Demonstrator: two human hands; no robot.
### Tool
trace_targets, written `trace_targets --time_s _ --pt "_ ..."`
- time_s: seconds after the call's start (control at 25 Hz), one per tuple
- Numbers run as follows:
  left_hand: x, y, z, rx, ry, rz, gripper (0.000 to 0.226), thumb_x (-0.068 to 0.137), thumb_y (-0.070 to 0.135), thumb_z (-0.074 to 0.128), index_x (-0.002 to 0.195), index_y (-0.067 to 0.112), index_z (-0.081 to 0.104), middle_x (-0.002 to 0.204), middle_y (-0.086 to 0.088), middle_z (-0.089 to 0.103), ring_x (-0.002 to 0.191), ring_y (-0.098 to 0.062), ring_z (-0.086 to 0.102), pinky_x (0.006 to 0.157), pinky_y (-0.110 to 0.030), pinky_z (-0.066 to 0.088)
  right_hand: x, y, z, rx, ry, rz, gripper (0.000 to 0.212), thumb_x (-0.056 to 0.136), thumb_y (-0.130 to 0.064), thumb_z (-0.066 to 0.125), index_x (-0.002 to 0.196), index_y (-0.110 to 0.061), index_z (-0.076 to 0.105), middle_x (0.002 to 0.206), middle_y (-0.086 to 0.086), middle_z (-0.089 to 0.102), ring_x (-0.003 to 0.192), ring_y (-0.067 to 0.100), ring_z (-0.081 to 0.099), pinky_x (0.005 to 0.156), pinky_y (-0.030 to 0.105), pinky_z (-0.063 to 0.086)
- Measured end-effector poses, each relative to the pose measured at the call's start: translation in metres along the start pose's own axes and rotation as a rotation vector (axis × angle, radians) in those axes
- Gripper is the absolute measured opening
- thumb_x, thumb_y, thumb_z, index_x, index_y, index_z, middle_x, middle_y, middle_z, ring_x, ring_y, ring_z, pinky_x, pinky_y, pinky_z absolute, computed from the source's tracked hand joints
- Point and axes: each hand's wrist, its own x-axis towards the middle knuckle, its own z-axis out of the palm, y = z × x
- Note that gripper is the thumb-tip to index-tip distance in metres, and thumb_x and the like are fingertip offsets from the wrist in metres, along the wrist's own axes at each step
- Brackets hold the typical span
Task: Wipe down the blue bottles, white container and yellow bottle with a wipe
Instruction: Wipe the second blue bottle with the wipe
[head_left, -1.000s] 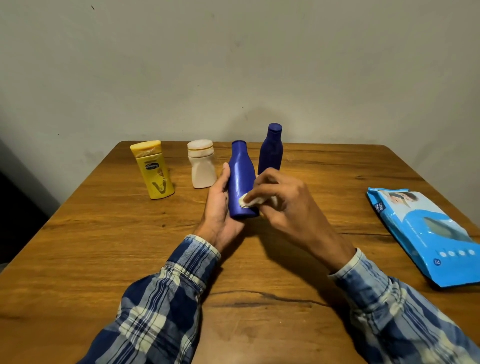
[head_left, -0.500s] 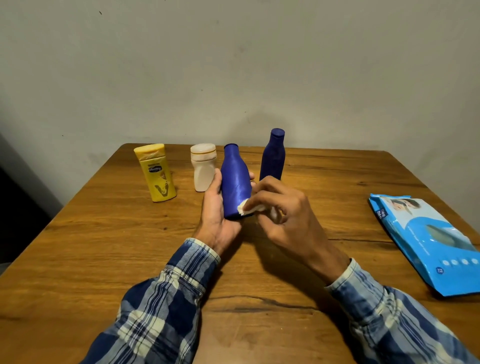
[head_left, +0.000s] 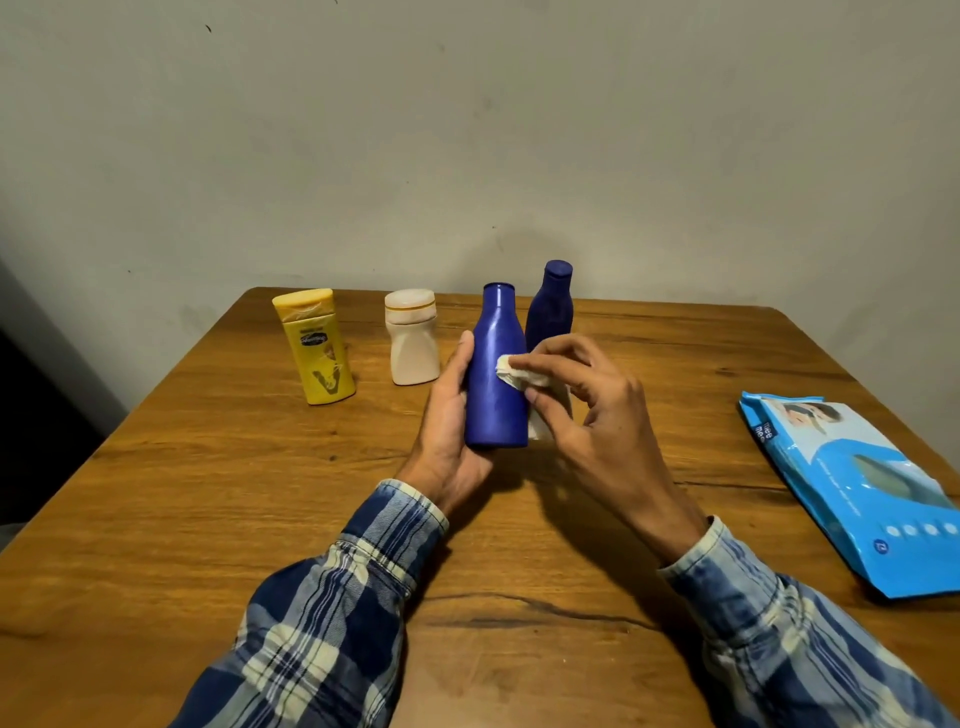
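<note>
Left hand (head_left: 447, 415) is cupping the blue bottle (head_left: 493, 395) upright, thumb lying along its left side | right hand (head_left: 597, 415) is pinching a wipe (head_left: 519, 375) against its right side | second bottle (head_left: 550, 312) is standing just behind the grip; white container (head_left: 413, 345), yellow bottle (head_left: 318, 353) standing left of it | labels unreadable

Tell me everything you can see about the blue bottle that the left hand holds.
The blue bottle looks like matte plastic: narrow neck, sloping shoulders, wider straight body, no label showing. It is upright over the wooden table; whether its base rests on it is unclear. The left hand grips its left side, and the right hand presses a white wipe on its right side.
</note>
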Motion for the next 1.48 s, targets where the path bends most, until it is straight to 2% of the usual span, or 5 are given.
trace_targets --time_s 0.56,0.8,1.0,1.24,1.48 --pt "-0.002 -0.009 0.000 0.080 -0.029 -0.049 0.057 0.098 0.050 0.061 0.128 0.002 0.069 0.106 -0.020 0.073 0.094 -0.027 0.070 0.107 -0.043 0.046 -0.005 0.002 0.000 -0.244 -0.159 -0.248 0.036 0.087 -0.010 0.061 0.121 -0.008 0.070 0.124 0.010 0.060 0.114 0.020 0.056 0.102 0.030 0.050" --pt "-0.001 -0.015 0.001 0.289 -0.089 -0.109 0.066 0.098 0.064 0.052 0.139 0.013 0.056 0.110 -0.017 0.065 0.075 -0.026 0.059 0.052 -0.033 0.050 0.006 0.011 -0.014 -0.199 0.158 -0.050 0.042 0.086 0.011 0.065 0.124 -0.007 0.069 0.121 0.012 0.059 0.112 0.012 0.054 0.093 0.016 0.051" --pt "-0.004 -0.009 -0.002 0.052 -0.068 -0.100 0.078 0.091 0.070 0.058 0.142 0.011 0.058 0.109 -0.019 0.072 0.101 -0.032 0.070 0.107 -0.049 0.045 -0.010 -0.007 0.000 -0.399 -0.330 -0.374 0.040 0.086 -0.022 0.062 0.123 -0.010 0.068 0.123 0.012 0.060 0.113 0.023 0.056 0.098 0.035 0.052" --pt "-0.002 -0.015 -0.002 0.284 -0.119 -0.106 0.076 0.091 0.080 0.041 0.140 0.025 0.060 0.111 -0.018 0.067 0.075 -0.027 0.060 0.052 -0.031 0.051 0.012 0.015 -0.021 -0.332 0.103 -0.103 0.036 0.087 0.001 0.064 0.122 -0.006 0.069 0.121 0.015 0.059 0.111 0.024 0.055 0.090 0.039 0.056" --pt "-0.002 -0.007 -0.007 0.057 -0.096 -0.122 0.091 0.087 0.079 0.054 0.146 0.009 0.054 0.111 -0.019 0.072 0.106 -0.032 0.068 0.112 -0.050 0.044 -0.009 -0.013 0.003 -0.323 -0.341 -0.328 0.038 0.085 -0.019 0.053 0.117 -0.009 0.071 0.120 0.010 0.057 0.108 0.020 0.055 0.094 0.034 0.052"
